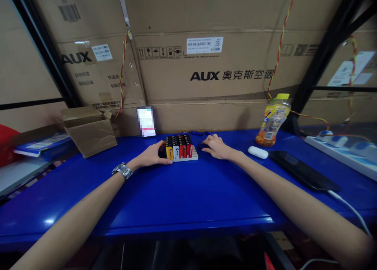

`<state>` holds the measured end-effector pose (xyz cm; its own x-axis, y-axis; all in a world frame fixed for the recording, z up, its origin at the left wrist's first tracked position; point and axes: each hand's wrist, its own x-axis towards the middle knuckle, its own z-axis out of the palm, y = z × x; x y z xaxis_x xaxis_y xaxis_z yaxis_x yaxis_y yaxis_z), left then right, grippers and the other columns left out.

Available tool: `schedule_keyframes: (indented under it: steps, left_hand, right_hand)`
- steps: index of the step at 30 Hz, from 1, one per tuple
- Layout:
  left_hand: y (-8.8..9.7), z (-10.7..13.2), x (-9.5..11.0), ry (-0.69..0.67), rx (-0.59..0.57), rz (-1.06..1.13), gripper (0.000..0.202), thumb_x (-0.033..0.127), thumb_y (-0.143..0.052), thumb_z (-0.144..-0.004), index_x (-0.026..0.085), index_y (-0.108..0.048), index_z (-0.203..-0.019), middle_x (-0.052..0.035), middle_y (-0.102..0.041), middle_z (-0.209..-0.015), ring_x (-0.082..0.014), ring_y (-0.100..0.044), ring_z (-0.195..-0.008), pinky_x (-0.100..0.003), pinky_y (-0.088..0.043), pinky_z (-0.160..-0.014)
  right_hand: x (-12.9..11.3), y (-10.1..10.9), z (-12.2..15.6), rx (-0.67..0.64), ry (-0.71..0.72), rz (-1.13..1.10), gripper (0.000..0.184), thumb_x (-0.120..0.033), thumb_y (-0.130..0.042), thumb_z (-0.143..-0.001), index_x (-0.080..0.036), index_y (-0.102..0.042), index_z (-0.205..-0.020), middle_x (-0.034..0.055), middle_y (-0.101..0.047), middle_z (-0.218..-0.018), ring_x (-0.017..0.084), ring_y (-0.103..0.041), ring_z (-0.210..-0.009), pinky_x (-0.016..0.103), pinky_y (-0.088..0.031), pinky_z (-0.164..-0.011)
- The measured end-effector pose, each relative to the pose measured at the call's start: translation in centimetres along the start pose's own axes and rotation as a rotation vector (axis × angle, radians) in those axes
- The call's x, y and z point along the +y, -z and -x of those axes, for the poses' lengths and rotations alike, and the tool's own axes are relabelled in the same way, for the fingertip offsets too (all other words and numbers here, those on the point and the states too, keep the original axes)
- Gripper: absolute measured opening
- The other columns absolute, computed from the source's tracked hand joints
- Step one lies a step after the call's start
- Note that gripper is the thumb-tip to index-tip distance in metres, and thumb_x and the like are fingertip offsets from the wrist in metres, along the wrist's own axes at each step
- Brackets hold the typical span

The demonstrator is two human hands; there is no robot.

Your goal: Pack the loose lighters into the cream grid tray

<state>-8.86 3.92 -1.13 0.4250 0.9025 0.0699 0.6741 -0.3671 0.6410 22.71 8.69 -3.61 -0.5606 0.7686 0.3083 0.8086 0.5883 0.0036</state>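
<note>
A beige tray (188,157) filled with several upright lighters in yellow, white, red and black (179,146) stands on the blue table (182,195). My left hand (154,155), with a metal watch on the wrist, is curled round the tray's left end and touches it. My right hand (216,146) lies just right of the tray, fingers bent down over a small dark thing on the table that I cannot make out. A couple of loose blue lighters (196,133) lie behind the tray.
A yellow-capped juice bottle (273,120), a white earbud case (258,152) and a black phone (303,169) on a white cable sit at the right. An open cardboard box (90,130) stands at the left. Large AUX cartons (212,65) wall off the back. A power strip (341,148) lies far right.
</note>
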Motion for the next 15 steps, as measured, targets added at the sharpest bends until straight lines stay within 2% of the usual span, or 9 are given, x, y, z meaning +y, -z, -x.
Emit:
schedule_keyframes:
  steps: [3,6,10,13,15]
  left_hand:
    - [0.0,0.1,0.3,0.024,0.004,-0.031,0.090,0.053,-0.075,-0.059,0.016,-0.043,-0.134,-0.0177,-0.052,-0.136,-0.0372,-0.050,-0.122,-0.049,-0.041,-0.100]
    - [0.0,0.1,0.5,0.018,0.007,-0.029,0.090,0.053,-0.075,-0.059,0.015,-0.043,-0.133,-0.0178,-0.053,-0.135,-0.0369,-0.051,-0.121,-0.049,-0.040,-0.101]
    - [0.0,0.1,0.5,0.018,0.002,-0.021,0.090,0.052,-0.076,-0.058,0.015,-0.043,-0.133,-0.0181,-0.053,-0.134,-0.0357,-0.052,-0.120,-0.048,-0.041,-0.101]
    - [0.0,0.1,0.4,0.015,-0.004,-0.015,0.090,0.053,-0.075,-0.059,0.016,-0.042,-0.134,-0.0174,-0.052,-0.136,-0.0366,-0.051,-0.121,-0.049,-0.041,-0.099]
    - [0.0,0.1,0.4,0.013,-0.006,-0.014,0.089,0.053,-0.074,-0.059,0.018,-0.042,-0.134,-0.0170,-0.052,-0.136,-0.0371,-0.051,-0.122,-0.049,-0.041,-0.099]
  right_hand:
    - [0.1,0.0,0.0,0.052,0.015,-0.056,0.023,-0.031,-0.053,-0.088,-0.016,-0.059,-0.104,0.0155,-0.060,-0.103,0.029,-0.048,-0.094,0.038,-0.037,-0.075]
    - [-0.2,0.0,0.1,0.101,0.034,-0.231,0.019,-0.032,-0.048,-0.091,-0.018,-0.051,-0.102,0.0131,-0.060,-0.101,0.025,-0.052,-0.090,0.037,-0.039,-0.075]
    - [-1.1,0.7,0.3,0.124,-0.019,-0.506,0.023,-0.040,-0.040,-0.094,-0.020,-0.042,-0.106,0.0052,-0.061,-0.082,0.018,-0.055,-0.069,0.032,-0.040,-0.065]
    - [-1.9,1.5,0.3,0.217,-0.075,-0.537,0.028,-0.046,-0.042,-0.092,-0.021,-0.046,-0.105,0.0011,-0.059,-0.073,0.017,-0.052,-0.062,0.031,-0.038,-0.061]
    - [-2.3,2.0,0.3,0.278,-0.109,-0.525,0.031,-0.050,-0.045,-0.090,-0.020,-0.052,-0.091,0.0013,-0.058,-0.070,0.016,-0.051,-0.061,0.031,-0.036,-0.060]
